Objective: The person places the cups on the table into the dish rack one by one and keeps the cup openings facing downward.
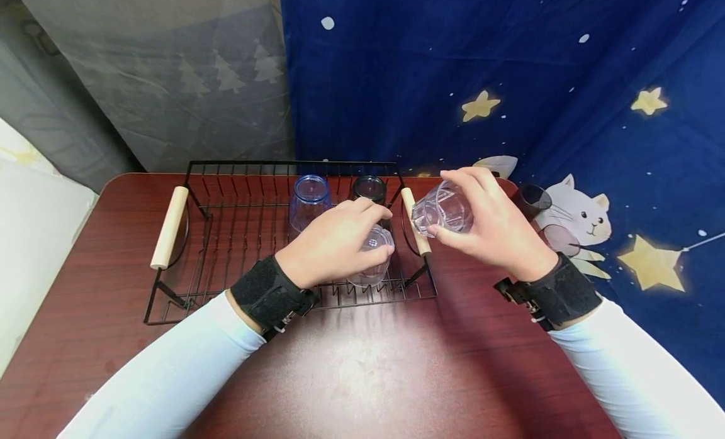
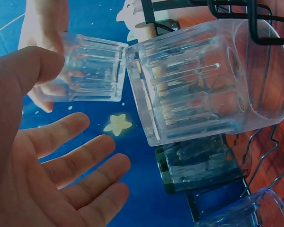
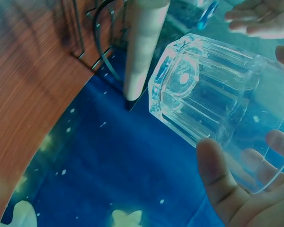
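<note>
My right hand [image 1: 489, 219] grips a clear drinking glass [image 1: 444, 209] by its sides near the mouth, fingers on one side and thumb on the other. That glass is tilted, its faceted base pointing left, close over the rack's right wooden handle [image 1: 415, 222]. A second clear glass [image 2: 203, 85] stands upside down in the front right of the black wire rack [image 1: 340, 304]. Beside this one, my left hand [image 1: 340, 241] hovers with fingers spread and relaxed; in the left wrist view a gap shows between its fingers [image 2: 97, 151] and the glass.
Behind the left hand, a blue glass [image 1: 309, 203] and a dark glass [image 1: 369, 188] stand inverted in the rack. Another dark glass [image 1: 532, 200] is partly hidden beyond my right wrist. A second wooden handle [image 1: 170, 228] marks the rack's left end. Curtains [image 1: 396, 80] hang behind the table.
</note>
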`<state>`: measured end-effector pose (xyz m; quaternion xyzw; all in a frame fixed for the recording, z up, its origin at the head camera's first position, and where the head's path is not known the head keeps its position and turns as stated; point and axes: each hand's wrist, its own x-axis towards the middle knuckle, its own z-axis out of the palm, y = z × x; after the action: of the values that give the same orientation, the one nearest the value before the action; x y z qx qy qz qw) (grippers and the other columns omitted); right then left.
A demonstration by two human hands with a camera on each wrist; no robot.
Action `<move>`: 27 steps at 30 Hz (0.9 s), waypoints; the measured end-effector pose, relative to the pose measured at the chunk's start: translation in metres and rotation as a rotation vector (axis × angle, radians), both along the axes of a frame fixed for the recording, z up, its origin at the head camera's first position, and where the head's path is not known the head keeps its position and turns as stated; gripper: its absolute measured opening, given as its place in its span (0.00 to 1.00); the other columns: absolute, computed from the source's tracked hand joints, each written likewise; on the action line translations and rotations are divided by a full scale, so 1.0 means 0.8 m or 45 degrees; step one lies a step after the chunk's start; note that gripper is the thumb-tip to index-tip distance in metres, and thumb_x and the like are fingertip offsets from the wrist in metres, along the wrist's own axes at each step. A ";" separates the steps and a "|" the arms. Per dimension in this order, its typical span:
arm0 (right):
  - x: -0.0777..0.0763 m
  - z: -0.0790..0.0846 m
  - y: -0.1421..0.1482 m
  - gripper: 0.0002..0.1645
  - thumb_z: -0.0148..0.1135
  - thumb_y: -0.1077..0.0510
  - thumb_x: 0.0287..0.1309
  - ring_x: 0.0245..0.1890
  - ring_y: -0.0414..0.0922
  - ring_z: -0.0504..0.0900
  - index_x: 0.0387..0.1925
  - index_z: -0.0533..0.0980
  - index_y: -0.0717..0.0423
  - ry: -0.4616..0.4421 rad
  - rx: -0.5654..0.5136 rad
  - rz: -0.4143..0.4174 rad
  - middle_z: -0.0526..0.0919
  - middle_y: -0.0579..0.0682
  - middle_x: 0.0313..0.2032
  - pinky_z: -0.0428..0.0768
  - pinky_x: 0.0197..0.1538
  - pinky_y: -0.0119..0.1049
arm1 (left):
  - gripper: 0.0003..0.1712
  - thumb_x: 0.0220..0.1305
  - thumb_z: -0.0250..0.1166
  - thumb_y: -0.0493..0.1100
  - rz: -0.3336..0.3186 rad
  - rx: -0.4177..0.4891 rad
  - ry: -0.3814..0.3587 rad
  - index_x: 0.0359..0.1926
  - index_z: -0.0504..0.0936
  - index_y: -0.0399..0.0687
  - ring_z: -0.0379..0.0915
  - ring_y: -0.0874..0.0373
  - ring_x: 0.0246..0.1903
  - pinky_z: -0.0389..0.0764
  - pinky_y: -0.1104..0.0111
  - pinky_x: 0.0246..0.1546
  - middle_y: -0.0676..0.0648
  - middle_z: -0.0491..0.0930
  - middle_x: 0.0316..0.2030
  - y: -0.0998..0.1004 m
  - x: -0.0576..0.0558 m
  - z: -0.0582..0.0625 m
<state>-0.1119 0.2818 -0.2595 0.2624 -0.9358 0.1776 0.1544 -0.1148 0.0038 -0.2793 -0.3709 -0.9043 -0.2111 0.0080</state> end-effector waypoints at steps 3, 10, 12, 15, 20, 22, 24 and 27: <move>0.006 0.003 -0.008 0.51 0.80 0.46 0.43 0.57 0.49 0.73 0.69 0.67 0.51 0.005 -0.017 0.035 0.69 0.57 0.62 0.78 0.50 0.46 | 0.31 0.67 0.60 0.59 0.002 -0.001 0.005 0.65 0.74 0.46 0.75 0.52 0.55 0.77 0.60 0.57 0.47 0.77 0.57 0.000 0.000 0.001; 0.019 0.008 -0.027 0.51 0.80 0.48 0.43 0.58 0.47 0.72 0.69 0.67 0.51 -0.009 -0.089 0.150 0.69 0.54 0.63 0.76 0.51 0.39 | 0.36 0.64 0.63 0.61 0.022 0.012 0.010 0.66 0.72 0.46 0.76 0.52 0.54 0.78 0.60 0.56 0.46 0.77 0.56 0.000 0.001 0.000; 0.023 0.010 -0.034 0.52 0.80 0.49 0.42 0.58 0.46 0.71 0.69 0.67 0.52 -0.007 -0.117 0.198 0.69 0.53 0.63 0.75 0.51 0.36 | 0.37 0.63 0.65 0.61 0.022 0.029 0.017 0.66 0.72 0.47 0.76 0.53 0.52 0.78 0.60 0.54 0.46 0.77 0.55 -0.001 0.001 -0.001; 0.028 0.013 -0.043 0.52 0.80 0.51 0.41 0.56 0.46 0.71 0.69 0.67 0.53 -0.013 -0.169 0.269 0.69 0.54 0.63 0.77 0.48 0.32 | 0.37 0.60 0.67 0.61 0.016 0.064 0.010 0.65 0.72 0.48 0.75 0.55 0.47 0.79 0.61 0.49 0.49 0.77 0.50 -0.002 0.002 -0.001; 0.036 0.015 -0.055 0.52 0.80 0.51 0.41 0.56 0.46 0.71 0.69 0.67 0.53 -0.033 -0.237 0.327 0.69 0.54 0.63 0.80 0.44 0.30 | 0.40 0.53 0.72 0.61 0.011 0.109 -0.048 0.64 0.73 0.52 0.73 0.59 0.44 0.77 0.64 0.44 0.55 0.78 0.45 -0.006 0.001 0.001; 0.038 0.015 -0.058 0.51 0.79 0.46 0.44 0.58 0.45 0.70 0.68 0.68 0.54 -0.039 -0.260 0.341 0.69 0.54 0.64 0.80 0.45 0.29 | 0.41 0.52 0.73 0.61 0.004 0.123 -0.071 0.64 0.73 0.52 0.73 0.60 0.45 0.77 0.64 0.44 0.56 0.78 0.45 -0.008 0.001 0.003; 0.038 0.014 -0.059 0.50 0.76 0.40 0.48 0.59 0.46 0.70 0.68 0.68 0.56 -0.027 -0.286 0.359 0.69 0.56 0.64 0.80 0.45 0.29 | 0.42 0.50 0.74 0.60 -0.009 0.142 -0.093 0.64 0.73 0.53 0.73 0.61 0.45 0.77 0.65 0.44 0.57 0.78 0.45 -0.010 0.000 0.003; 0.038 0.011 -0.061 0.50 0.68 0.33 0.54 0.61 0.47 0.69 0.67 0.68 0.60 0.003 -0.328 0.400 0.68 0.59 0.63 0.81 0.43 0.27 | 0.42 0.49 0.76 0.60 -0.031 0.177 -0.118 0.63 0.73 0.53 0.73 0.62 0.44 0.78 0.65 0.44 0.56 0.78 0.45 -0.013 0.000 0.005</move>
<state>-0.0819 0.2329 -0.2507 0.3834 -0.8528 0.3173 0.1582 -0.1148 -0.0069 -0.2754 -0.3703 -0.8823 -0.2905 -0.0106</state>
